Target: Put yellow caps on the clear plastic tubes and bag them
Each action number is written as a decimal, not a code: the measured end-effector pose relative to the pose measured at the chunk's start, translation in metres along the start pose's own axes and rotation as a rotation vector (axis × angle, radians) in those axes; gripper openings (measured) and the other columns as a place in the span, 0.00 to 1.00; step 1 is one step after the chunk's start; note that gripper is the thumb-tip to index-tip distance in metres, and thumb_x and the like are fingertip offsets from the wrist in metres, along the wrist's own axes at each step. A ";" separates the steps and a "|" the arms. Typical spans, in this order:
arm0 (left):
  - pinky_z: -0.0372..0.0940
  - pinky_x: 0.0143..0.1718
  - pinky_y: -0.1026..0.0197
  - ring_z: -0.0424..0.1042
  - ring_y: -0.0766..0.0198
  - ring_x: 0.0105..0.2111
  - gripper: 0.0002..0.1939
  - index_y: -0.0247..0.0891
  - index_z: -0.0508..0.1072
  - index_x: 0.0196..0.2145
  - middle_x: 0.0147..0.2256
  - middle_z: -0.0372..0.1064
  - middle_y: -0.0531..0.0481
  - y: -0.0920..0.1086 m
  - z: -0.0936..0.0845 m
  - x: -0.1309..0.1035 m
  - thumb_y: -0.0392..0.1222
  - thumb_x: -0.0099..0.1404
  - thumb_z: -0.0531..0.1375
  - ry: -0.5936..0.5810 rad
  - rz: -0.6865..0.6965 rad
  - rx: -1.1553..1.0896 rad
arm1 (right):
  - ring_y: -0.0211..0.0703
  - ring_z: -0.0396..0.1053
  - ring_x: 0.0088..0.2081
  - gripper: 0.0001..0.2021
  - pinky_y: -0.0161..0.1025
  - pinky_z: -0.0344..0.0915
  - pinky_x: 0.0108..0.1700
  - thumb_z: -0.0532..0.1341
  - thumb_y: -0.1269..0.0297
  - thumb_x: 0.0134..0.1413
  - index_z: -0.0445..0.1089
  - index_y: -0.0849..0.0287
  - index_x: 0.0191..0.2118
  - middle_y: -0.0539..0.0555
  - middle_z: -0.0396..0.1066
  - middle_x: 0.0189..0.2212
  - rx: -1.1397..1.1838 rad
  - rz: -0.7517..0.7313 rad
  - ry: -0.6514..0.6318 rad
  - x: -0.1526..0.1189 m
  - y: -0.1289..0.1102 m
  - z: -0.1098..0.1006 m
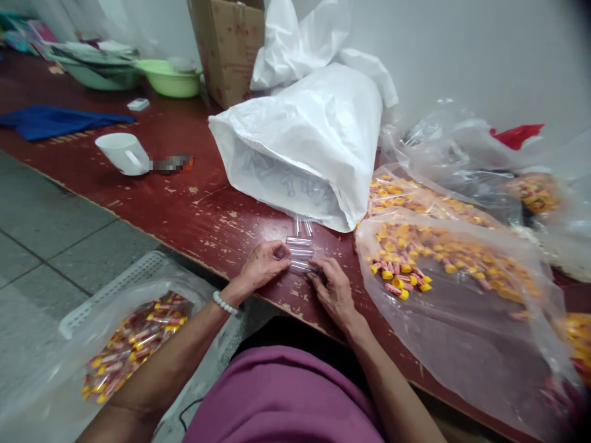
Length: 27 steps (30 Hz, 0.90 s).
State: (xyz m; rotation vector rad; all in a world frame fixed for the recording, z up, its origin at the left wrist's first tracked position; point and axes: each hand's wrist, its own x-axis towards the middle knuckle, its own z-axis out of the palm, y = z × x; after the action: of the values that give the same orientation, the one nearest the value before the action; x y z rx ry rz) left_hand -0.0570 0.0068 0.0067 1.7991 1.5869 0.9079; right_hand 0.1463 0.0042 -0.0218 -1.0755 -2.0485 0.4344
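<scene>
Several clear plastic tubes (301, 253) lie side by side in a small row on the red table, and a few more lie just behind them, near the mouth of a white sack (318, 117). My left hand (265, 267), with a beaded bracelet at the wrist, has its thumb and fingers closed at the left ends of the row. At the right end of the nearest tube (301, 266), my right hand (333, 290) is closed, its fingertips on the tube. More tubes show inside the sack's opening.
Right of my hands, an open clear bag (455, 344) holds yellow-capped, red-labelled pieces (399, 280). A basket (115, 292) with a bag of filled tubes (138, 344) stands low at left. A white mug (122, 152), green basin (173, 83) and cardboard box (228, 52) stand farther back.
</scene>
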 end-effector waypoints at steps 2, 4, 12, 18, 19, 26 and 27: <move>0.63 0.34 0.62 0.70 0.63 0.31 0.08 0.38 0.74 0.36 0.33 0.73 0.49 0.003 -0.001 -0.005 0.39 0.58 0.58 0.001 0.069 0.114 | 0.44 0.68 0.43 0.12 0.43 0.67 0.46 0.56 0.72 0.55 0.67 0.56 0.45 0.56 0.69 0.40 0.024 -0.008 -0.005 0.001 -0.001 0.000; 0.63 0.40 0.60 0.69 0.60 0.37 0.11 0.40 0.74 0.41 0.38 0.71 0.47 0.008 0.000 -0.011 0.39 0.61 0.56 -0.034 0.209 0.243 | 0.44 0.68 0.42 0.10 0.42 0.67 0.45 0.56 0.71 0.56 0.68 0.57 0.44 0.56 0.70 0.39 0.053 -0.025 -0.020 0.000 -0.004 0.001; 0.61 0.43 0.54 0.65 0.56 0.41 0.15 0.40 0.70 0.44 0.39 0.67 0.44 0.014 0.012 -0.031 0.33 0.59 0.52 -0.155 0.348 0.463 | 0.40 0.69 0.36 0.09 0.38 0.67 0.40 0.57 0.69 0.56 0.67 0.56 0.44 0.52 0.72 0.37 0.151 0.063 -0.038 0.002 -0.012 -0.004; 0.63 0.35 0.59 0.68 0.62 0.32 0.08 0.39 0.65 0.36 0.33 0.68 0.50 0.003 -0.008 -0.026 0.35 0.57 0.55 0.025 0.016 0.001 | 0.49 0.63 0.45 0.15 0.46 0.62 0.48 0.54 0.76 0.53 0.67 0.61 0.46 0.59 0.69 0.44 -0.228 -0.113 -0.045 0.029 -0.005 0.002; 0.64 0.34 0.61 0.68 0.64 0.31 0.07 0.39 0.64 0.36 0.33 0.69 0.50 0.000 -0.012 -0.023 0.36 0.57 0.56 0.068 -0.053 -0.130 | 0.51 0.62 0.45 0.16 0.47 0.61 0.47 0.53 0.76 0.53 0.67 0.62 0.47 0.60 0.68 0.44 -0.313 -0.129 -0.091 0.032 -0.006 0.005; 0.60 0.29 0.65 0.65 0.67 0.27 0.11 0.35 0.71 0.37 0.28 0.66 0.53 -0.012 -0.026 -0.002 0.39 0.55 0.59 0.196 -0.108 -0.316 | 0.50 0.61 0.39 0.13 0.46 0.62 0.42 0.53 0.75 0.49 0.67 0.63 0.42 0.61 0.65 0.39 -0.440 -0.079 -0.253 0.028 -0.011 0.004; 0.60 0.30 0.65 0.65 0.67 0.28 0.10 0.35 0.71 0.37 0.29 0.67 0.52 -0.010 -0.024 0.002 0.39 0.55 0.59 0.207 -0.075 -0.270 | 0.50 0.61 0.39 0.12 0.45 0.63 0.41 0.53 0.76 0.48 0.66 0.63 0.40 0.61 0.66 0.37 -0.419 -0.074 -0.269 0.025 -0.010 0.001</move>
State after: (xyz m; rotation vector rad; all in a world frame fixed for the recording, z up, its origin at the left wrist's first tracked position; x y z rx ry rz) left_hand -0.0819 0.0093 0.0139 1.4895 1.5571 1.2410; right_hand 0.1313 0.0184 -0.0046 -1.2303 -2.4822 0.1146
